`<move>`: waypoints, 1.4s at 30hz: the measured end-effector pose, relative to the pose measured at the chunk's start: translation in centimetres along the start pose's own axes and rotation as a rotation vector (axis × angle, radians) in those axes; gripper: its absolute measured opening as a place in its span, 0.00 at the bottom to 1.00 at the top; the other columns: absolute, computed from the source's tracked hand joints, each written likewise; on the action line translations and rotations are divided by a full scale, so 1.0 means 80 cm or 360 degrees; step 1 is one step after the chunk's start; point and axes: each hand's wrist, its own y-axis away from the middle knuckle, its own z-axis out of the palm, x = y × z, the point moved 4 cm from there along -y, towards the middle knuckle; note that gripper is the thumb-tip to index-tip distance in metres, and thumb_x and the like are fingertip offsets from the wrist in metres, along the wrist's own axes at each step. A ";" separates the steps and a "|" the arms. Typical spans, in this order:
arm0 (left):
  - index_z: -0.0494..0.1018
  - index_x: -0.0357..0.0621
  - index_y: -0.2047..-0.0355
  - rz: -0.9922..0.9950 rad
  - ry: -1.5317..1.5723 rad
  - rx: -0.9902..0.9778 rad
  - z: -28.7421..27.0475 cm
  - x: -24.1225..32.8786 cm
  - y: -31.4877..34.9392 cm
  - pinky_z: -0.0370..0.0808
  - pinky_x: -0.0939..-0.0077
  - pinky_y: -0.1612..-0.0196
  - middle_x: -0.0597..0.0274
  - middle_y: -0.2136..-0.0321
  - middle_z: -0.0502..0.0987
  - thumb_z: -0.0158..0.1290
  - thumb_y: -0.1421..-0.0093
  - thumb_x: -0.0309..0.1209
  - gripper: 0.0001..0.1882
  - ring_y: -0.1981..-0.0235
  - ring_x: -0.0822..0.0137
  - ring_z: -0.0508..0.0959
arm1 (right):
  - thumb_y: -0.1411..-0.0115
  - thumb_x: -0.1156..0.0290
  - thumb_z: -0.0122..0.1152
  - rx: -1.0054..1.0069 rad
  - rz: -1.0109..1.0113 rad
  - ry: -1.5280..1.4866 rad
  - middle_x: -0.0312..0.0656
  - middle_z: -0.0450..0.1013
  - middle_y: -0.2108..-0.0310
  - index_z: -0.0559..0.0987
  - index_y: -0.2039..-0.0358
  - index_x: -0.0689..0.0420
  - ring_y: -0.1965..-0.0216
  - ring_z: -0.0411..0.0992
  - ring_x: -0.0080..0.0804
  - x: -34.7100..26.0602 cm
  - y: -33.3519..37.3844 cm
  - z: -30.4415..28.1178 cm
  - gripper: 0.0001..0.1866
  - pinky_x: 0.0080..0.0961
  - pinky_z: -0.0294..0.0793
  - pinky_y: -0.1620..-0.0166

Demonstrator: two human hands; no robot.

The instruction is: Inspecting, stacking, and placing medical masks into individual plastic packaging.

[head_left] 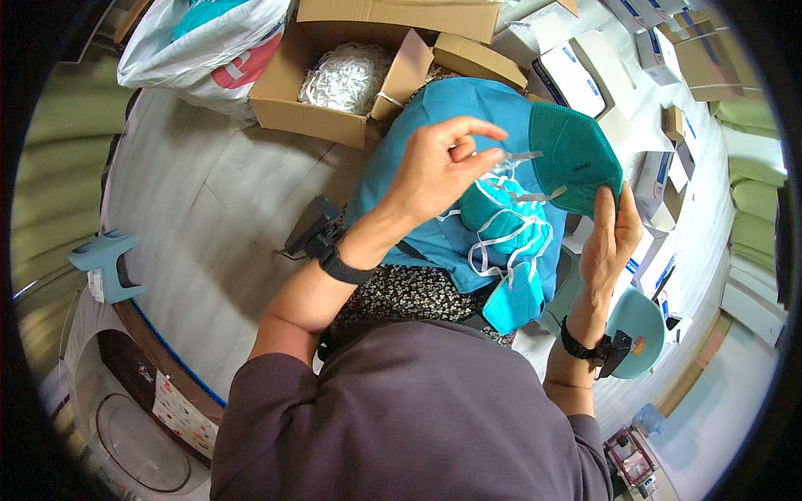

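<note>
One green mask (pixel 575 154) is standing up in front of me, showing by the far right side of a blue cloth (pixel 388 159) that is lying over my lap. My right hand (pixel 616 221) is pinching the mask low down, near its bottom corner. Two pale straps (pixel 547 196) are sticking out from the mask toward my left side. My left hand (pixel 501 145) is hanging just beside the upper strap, with the thumb and pointing finger curling close and leaving a small gap; I cannot tell if it is holding the strap.

Below my hands, a pile of blue-green masks (pixel 501 225) is resting on the cloth, and its white straps are looping all over. One more blue-green mask (pixel 515 302) is lying at the near end of the pile. Black bands (pixel 347 269) are going around both my wrists.

Farther out, an open brown box (pixel 311 121) is sitting on the floor (pixel 196 179), holding a big white tangle (pixel 347 79). A white bag (pixel 196 79) is leaning next to it. White boxes (pixel 571 78) are lying to the right, and a blue stool (pixel 107 265) is standing far to the left.
</note>
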 end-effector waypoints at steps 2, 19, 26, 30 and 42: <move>0.80 0.41 0.59 0.0065 -0.0109 -0.0040 0.015 0.009 -0.011 0.53 0.84 0.78 0.82 0.82 0.54 0.62 0.41 0.24 0.10 0.80 0.85 0.54 | 0.30 0.72 0.51 0.0045 0.0044 -0.0075 0.28 0.69 0.70 0.77 0.54 0.67 0.69 0.60 0.14 -0.005 -0.001 -0.002 0.12 0.13 0.59 0.66; 0.81 0.37 0.68 -0.0041 -0.0069 -0.0398 0.052 0.014 -0.001 0.57 0.85 0.78 0.82 0.84 0.56 0.67 0.45 0.29 0.09 0.80 0.86 0.57 | 0.31 0.71 0.54 0.0036 0.0269 -0.0927 0.35 0.77 0.64 0.76 0.49 0.68 0.66 0.72 0.15 0.017 -0.013 -0.001 0.15 0.15 0.71 0.63; 0.82 0.39 0.69 -0.0263 -0.0169 -0.0503 0.060 0.008 0.007 0.55 0.82 0.78 0.79 0.85 0.61 0.66 0.45 0.30 0.07 0.81 0.84 0.59 | 0.30 0.69 0.53 0.0037 0.0324 -0.0865 0.32 0.76 0.67 0.77 0.49 0.67 0.69 0.70 0.14 0.026 -0.014 0.005 0.15 0.15 0.71 0.67; 0.84 0.42 0.71 0.0182 -0.0159 -0.0714 0.057 0.019 0.008 0.59 0.80 0.75 0.72 0.82 0.69 0.63 0.43 0.31 0.06 0.79 0.80 0.63 | 0.30 0.69 0.53 0.0066 0.0349 -0.0905 0.32 0.76 0.67 0.77 0.49 0.66 0.70 0.71 0.14 0.027 -0.016 0.002 0.15 0.15 0.71 0.67; 0.75 0.46 0.79 0.0384 0.1104 -0.0522 -0.055 0.093 0.004 0.56 0.73 0.68 0.68 0.72 0.60 0.56 0.37 0.50 0.22 0.69 0.68 0.59 | 0.33 0.70 0.50 -0.0141 0.0722 -0.1035 0.41 0.78 0.70 0.77 0.57 0.66 0.75 0.76 0.24 0.088 -0.006 -0.024 0.13 0.21 0.78 0.70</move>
